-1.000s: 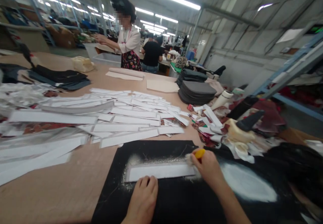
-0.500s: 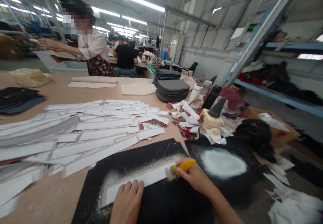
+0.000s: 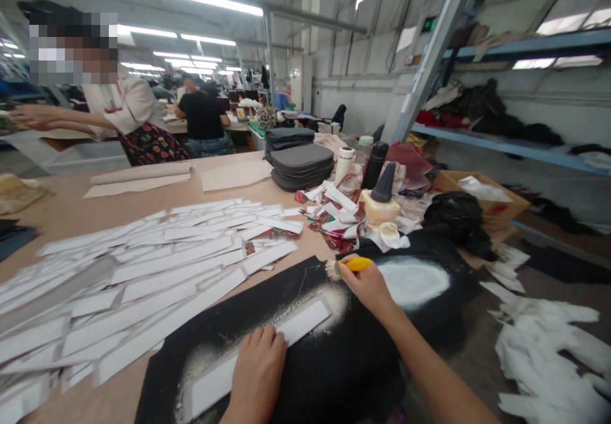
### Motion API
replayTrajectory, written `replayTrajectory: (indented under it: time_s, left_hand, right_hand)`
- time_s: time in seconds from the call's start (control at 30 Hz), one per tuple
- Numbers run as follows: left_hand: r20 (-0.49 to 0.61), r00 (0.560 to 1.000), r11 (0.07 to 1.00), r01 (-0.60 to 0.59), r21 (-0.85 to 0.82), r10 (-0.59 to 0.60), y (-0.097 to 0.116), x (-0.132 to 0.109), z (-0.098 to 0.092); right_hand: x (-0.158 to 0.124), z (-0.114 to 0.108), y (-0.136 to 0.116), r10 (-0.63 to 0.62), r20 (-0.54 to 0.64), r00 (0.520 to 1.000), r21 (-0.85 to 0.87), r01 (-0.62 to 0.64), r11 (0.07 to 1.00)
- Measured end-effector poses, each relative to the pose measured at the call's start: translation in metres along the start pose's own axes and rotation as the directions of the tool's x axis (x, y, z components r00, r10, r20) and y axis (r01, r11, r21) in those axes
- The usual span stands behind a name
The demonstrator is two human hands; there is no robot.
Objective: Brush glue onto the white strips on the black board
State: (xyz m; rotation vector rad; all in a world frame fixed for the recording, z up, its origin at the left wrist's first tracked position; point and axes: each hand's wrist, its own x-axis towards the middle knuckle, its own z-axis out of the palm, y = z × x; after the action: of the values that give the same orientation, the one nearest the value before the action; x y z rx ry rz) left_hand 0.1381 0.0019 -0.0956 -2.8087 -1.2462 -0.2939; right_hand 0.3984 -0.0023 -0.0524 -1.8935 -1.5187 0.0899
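White paper strip (image 3: 303,324) on black mat (image 3: 334,373)

Left hand (image 3: 258,373) pressed flat, fingers together — right hand (image 3: 365,287) curled in a firm grip

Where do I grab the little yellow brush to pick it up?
Grip the yellow handle, coming from the right, away from the bristles. The handle is slim and points right from the bristles, which face left, so your fingers can wrap it. The right hand holds it that way.
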Motion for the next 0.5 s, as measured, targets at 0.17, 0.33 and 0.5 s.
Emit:
replayTrajectory:
  time_s: [0.17, 0.33, 0.5]
  left_hand:
    - [0.104, 0.992, 0.987, -0.049, -0.155, 0.065, 0.042, 0.066, 0.008]
    - [0.102, 0.993, 0.986, -0.050, -0.162, 0.067, 0.064, 0.089, 0.020]
    - [0.063, 0.996, 0.974, -0.044, -0.220, 0.060, 0.061, 0.083, 0.024]
  right_hand:
    - [-0.023, 0.001, 0.001, -0.012, -0.089, 0.996, 0.093, 0.020, 0.995]
    - [-0.038, 0.010, 0.007, 0.043, -0.131, 0.991, 0.200, -0.016, 0.980]
    - [-0.039, 0.017, 0.005, 0.030, -0.150, 0.988, 0.222, 0.004, 0.975]
